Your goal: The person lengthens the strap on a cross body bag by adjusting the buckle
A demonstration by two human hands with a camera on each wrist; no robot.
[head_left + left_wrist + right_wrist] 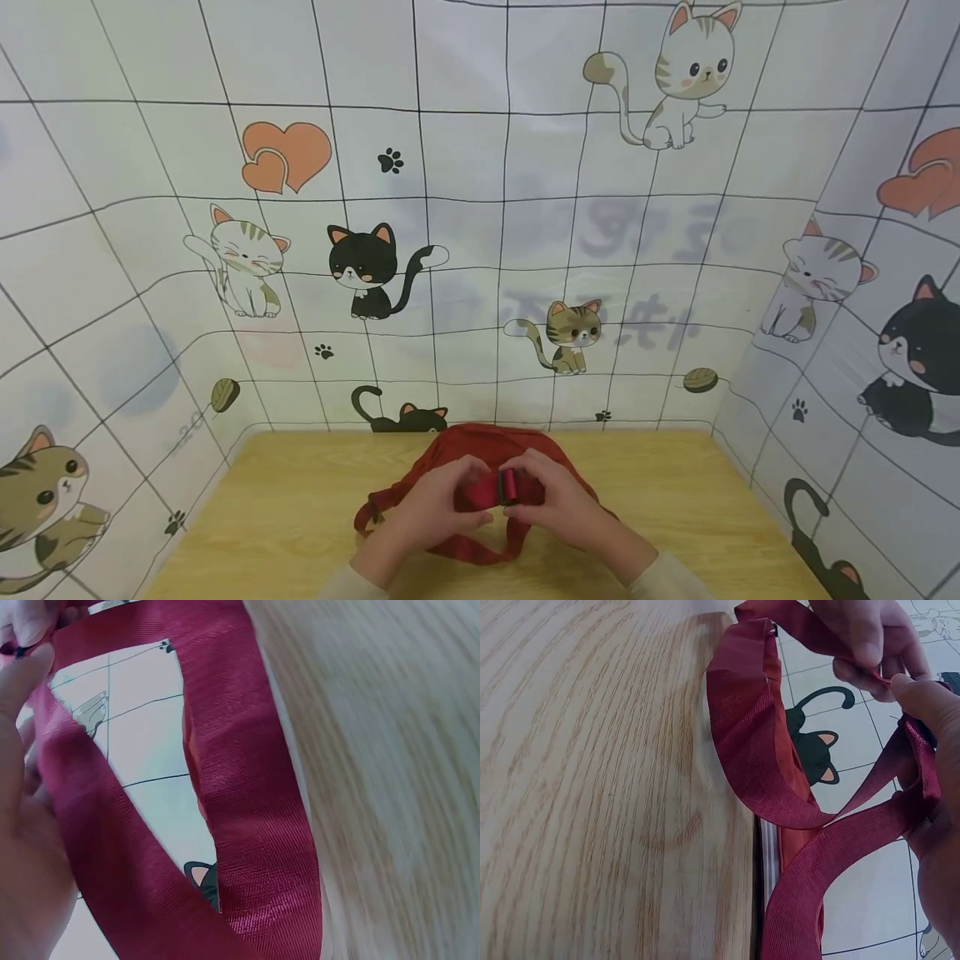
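Note:
A red fabric bag lies on the table behind both hands, partly hidden by them. Its red webbing strap is lifted in front of it. A dark strap adjuster sits on the webbing between the hands. From the left side, my left hand pinches the strap between thumb and fingers. My right hand grips the strap beside the adjuster. In the right wrist view, webbing hangs in loops below the fingers, and the right hand partly covers the dark adjuster. The left wrist view shows a wide strap loop.
The bag rests on a light wooden table. White sheeting printed with cats and grid lines rises behind the table and on both sides. A smaller dark buckle piece shows on the strap at the bag's left.

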